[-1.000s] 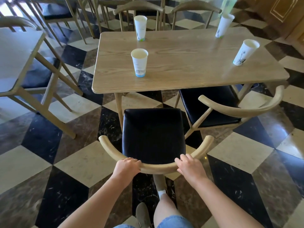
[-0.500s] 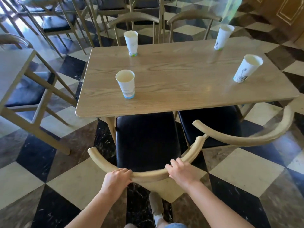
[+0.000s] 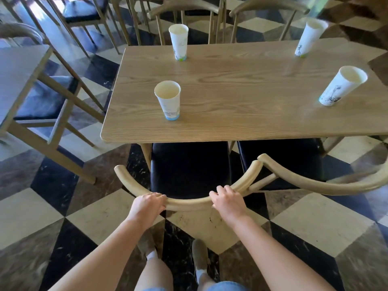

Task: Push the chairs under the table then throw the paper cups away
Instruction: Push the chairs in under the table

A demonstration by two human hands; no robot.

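My left hand (image 3: 147,205) and my right hand (image 3: 227,201) both grip the curved wooden back rail of the near chair (image 3: 189,169). Its black seat sits partly under the wooden table (image 3: 241,97). A second chair (image 3: 294,164) stands to its right, seat partly under the table, its rail almost touching the first one's. Several white paper cups stand on the tabletop: one near left (image 3: 168,99), one far left (image 3: 178,42), one far right (image 3: 308,37), one near right (image 3: 341,86).
Two more chairs (image 3: 184,9) stand tucked at the table's far side. Another table (image 3: 19,76) with chairs stands at the left. The floor is checkered marble. My feet are just behind the near chair.
The near chair has slid forward, its seat now partly under the table. I have stepped closer with both hands still on the rail.
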